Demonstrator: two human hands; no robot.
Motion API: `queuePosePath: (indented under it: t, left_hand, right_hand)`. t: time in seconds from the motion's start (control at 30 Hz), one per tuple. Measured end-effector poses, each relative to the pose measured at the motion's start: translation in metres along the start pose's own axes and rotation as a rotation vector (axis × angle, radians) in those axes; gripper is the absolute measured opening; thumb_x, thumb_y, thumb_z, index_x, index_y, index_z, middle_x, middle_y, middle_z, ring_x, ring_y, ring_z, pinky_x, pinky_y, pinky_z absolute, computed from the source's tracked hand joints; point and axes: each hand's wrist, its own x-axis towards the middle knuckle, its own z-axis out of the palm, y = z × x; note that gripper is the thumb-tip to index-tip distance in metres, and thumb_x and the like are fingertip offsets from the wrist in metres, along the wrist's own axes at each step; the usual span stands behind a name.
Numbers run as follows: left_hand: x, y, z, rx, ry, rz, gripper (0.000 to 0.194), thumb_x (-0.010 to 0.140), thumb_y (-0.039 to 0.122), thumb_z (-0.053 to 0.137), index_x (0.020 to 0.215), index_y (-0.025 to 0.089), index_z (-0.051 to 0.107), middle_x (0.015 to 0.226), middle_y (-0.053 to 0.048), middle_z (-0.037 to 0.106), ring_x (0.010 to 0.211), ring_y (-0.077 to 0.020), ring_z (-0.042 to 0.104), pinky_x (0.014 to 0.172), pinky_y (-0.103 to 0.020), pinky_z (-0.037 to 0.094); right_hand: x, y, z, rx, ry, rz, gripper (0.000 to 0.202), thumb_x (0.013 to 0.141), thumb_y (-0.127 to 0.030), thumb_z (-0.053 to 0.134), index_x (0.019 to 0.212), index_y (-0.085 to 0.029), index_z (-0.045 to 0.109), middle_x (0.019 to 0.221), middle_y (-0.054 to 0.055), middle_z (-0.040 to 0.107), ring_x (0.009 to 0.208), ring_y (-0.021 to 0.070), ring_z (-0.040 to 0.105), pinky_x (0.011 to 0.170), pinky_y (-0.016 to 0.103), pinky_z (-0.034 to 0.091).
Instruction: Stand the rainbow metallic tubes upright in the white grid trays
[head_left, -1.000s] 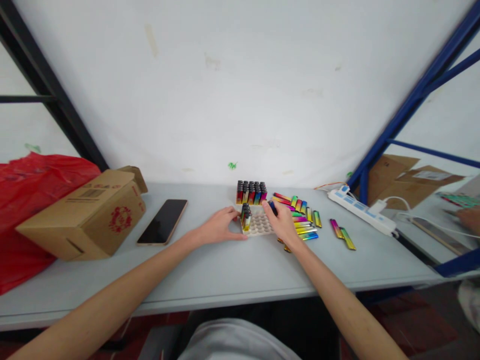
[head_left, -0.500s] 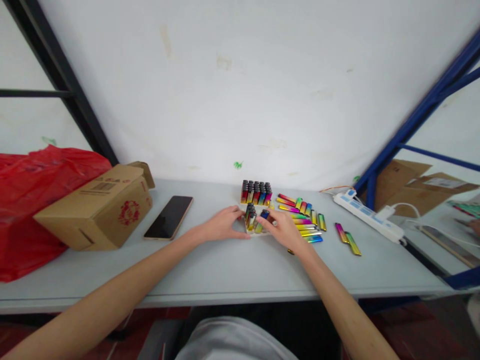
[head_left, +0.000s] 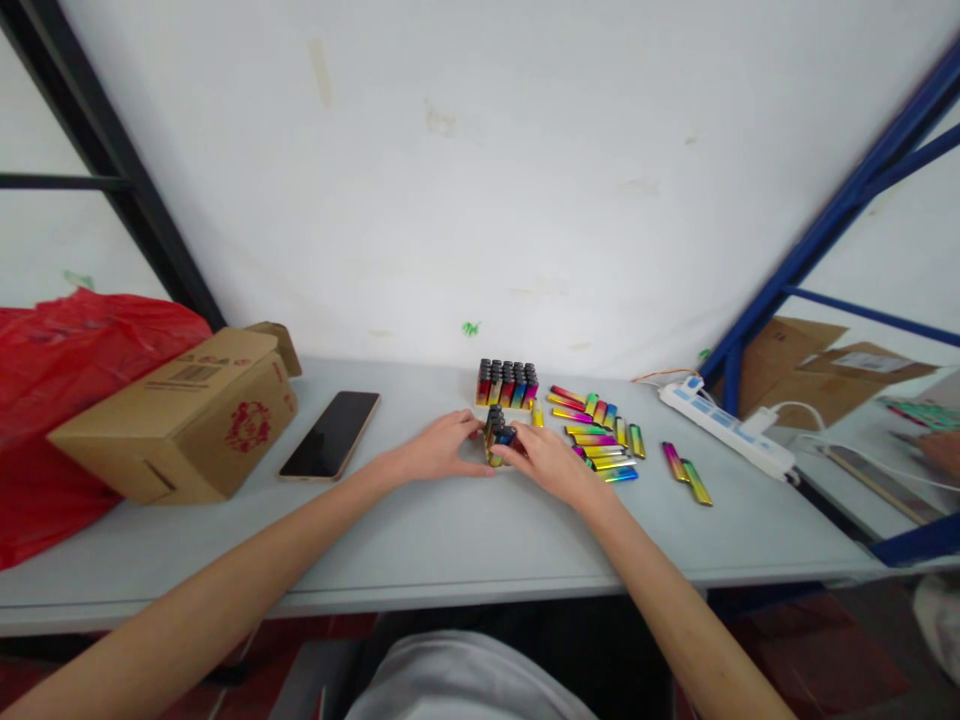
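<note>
Several upright lighters (head_left: 494, 425) with dark tops stand in a small pale tray at the middle of the table, the tray mostly hidden by my hands. My left hand (head_left: 444, 448) is curved round the tray's left end, fingers behind and thumb along the front. From the other side, my right hand (head_left: 546, 458) pinches a blue-topped lighter (head_left: 505, 436) against the standing ones. Just behind is a full block of upright lighters (head_left: 508, 386) in rows. Loose shiny multicoloured lighters (head_left: 604, 450) lie to the right of my right hand.
On the left are a black-screened phone (head_left: 331, 435), a cardboard box (head_left: 187, 415) and a red plastic bag (head_left: 75, 400). Two lighters (head_left: 686, 473) lie apart on the right, near a white power strip (head_left: 727, 428). Beyond the blue frame (head_left: 795, 285), another person's hand (head_left: 941, 455) shows.
My right hand has moved left, bringing the blue-topped lighter up against the standing lighters. My left hand stays at the tray. The view has shifted slightly.
</note>
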Motion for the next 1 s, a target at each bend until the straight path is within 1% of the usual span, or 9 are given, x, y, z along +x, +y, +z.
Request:
queuePosePath:
  t: [0.2, 0.37, 0.43, 0.57, 0.67, 0.73, 0.83, 0.93, 1.0]
  left_hand:
    - [0.000, -0.004, 0.003, -0.007, -0.003, -0.004, 0.062, 0.081, 0.070, 0.075, 0.114, 0.017, 0.068, 0.107, -0.011, 0.067, 0.100, -0.0311, 0.064, 0.091, -0.042, 0.052]
    - [0.000, -0.004, 0.002, -0.028, 0.012, -0.002, 0.059, 0.080, 0.068, 0.076, 0.111, 0.019, 0.069, 0.109, -0.011, 0.068, 0.103, -0.0313, 0.065, 0.091, -0.041, 0.052]
    - [0.000, -0.003, 0.001, -0.019, 0.002, -0.017, 0.058, 0.080, 0.066, 0.076, 0.112, 0.019, 0.069, 0.111, -0.011, 0.068, 0.104, -0.0319, 0.065, 0.092, -0.041, 0.052]
    - [0.000, 0.003, 0.000, 0.028, -0.008, -0.057, 0.057, 0.078, 0.062, 0.078, 0.112, 0.016, 0.069, 0.110, -0.012, 0.068, 0.102, -0.0317, 0.065, 0.093, -0.041, 0.052]
    - [0.001, 0.007, 0.003, 0.035, 0.021, -0.103, 0.066, 0.071, 0.068, 0.081, 0.110, 0.017, 0.069, 0.108, -0.012, 0.068, 0.100, -0.0327, 0.066, 0.091, -0.043, 0.053]
    - [0.001, 0.008, 0.006, 0.029, 0.041, -0.132, 0.071, 0.066, 0.075, 0.082, 0.107, 0.018, 0.069, 0.106, -0.012, 0.069, 0.099, -0.0335, 0.066, 0.090, -0.044, 0.054]
    - [0.002, 0.006, 0.009, 0.023, 0.064, -0.144, 0.072, 0.065, 0.079, 0.079, 0.103, 0.019, 0.068, 0.105, -0.013, 0.070, 0.097, -0.0335, 0.066, 0.089, -0.045, 0.054]
    - [0.002, 0.004, 0.008, 0.004, 0.053, -0.114, 0.069, 0.069, 0.077, 0.078, 0.104, 0.019, 0.068, 0.107, -0.012, 0.070, 0.098, -0.0327, 0.065, 0.090, -0.044, 0.054]
    - [0.001, 0.003, 0.006, -0.010, 0.036, -0.096, 0.068, 0.071, 0.075, 0.078, 0.106, 0.018, 0.068, 0.109, -0.012, 0.069, 0.101, -0.0328, 0.065, 0.092, -0.044, 0.054]
  right_hand:
    - [-0.004, -0.007, -0.001, -0.133, -0.035, -0.002, 0.026, 0.107, -0.044, 0.055, 0.109, -0.020, 0.066, 0.092, 0.008, 0.073, 0.085, 0.0256, 0.068, 0.078, 0.036, 0.049]
    - [-0.002, -0.008, 0.000, -0.099, -0.019, -0.012, 0.037, 0.106, -0.052, 0.055, 0.090, -0.020, 0.065, 0.083, 0.005, 0.071, 0.076, 0.0207, 0.064, 0.072, 0.030, 0.043]
    - [-0.003, 0.000, -0.007, -0.049, 0.042, 0.036, 0.041, 0.107, -0.056, 0.051, 0.089, -0.021, 0.064, 0.079, 0.002, 0.069, 0.072, 0.0183, 0.062, 0.068, 0.028, 0.041]
    - [-0.011, 0.039, -0.033, -0.107, 0.324, 0.288, 0.040, 0.111, -0.047, 0.039, 0.096, -0.020, 0.065, 0.086, 0.006, 0.071, 0.080, 0.0208, 0.064, 0.076, 0.031, 0.043]
    - [-0.022, 0.082, -0.056, -0.298, 0.399, 0.595, 0.028, 0.106, -0.036, 0.047, 0.110, -0.016, 0.066, 0.094, 0.012, 0.072, 0.094, 0.0269, 0.066, 0.087, 0.036, 0.047]
    - [-0.028, 0.108, -0.067, -0.422, 0.379, 0.764, 0.029, 0.104, -0.030, 0.048, 0.120, -0.014, 0.066, 0.110, 0.018, 0.071, 0.110, 0.0311, 0.065, 0.095, 0.040, 0.047]
    - [-0.033, 0.135, -0.075, -0.482, 0.258, 0.940, 0.040, 0.102, -0.031, 0.049, 0.136, -0.014, 0.060, 0.131, 0.023, 0.065, 0.124, 0.0364, 0.061, 0.101, 0.047, 0.046]
    - [-0.032, 0.148, -0.071, -0.434, 0.112, 0.990, 0.049, 0.102, -0.036, 0.050, 0.145, -0.013, 0.055, 0.135, 0.023, 0.065, 0.129, 0.0383, 0.060, 0.104, 0.051, 0.047]
    - [-0.030, 0.154, -0.067, -0.421, 0.065, 0.995, 0.050, 0.103, -0.038, 0.049, 0.145, -0.012, 0.055, 0.137, 0.024, 0.065, 0.130, 0.0381, 0.061, 0.105, 0.052, 0.047]
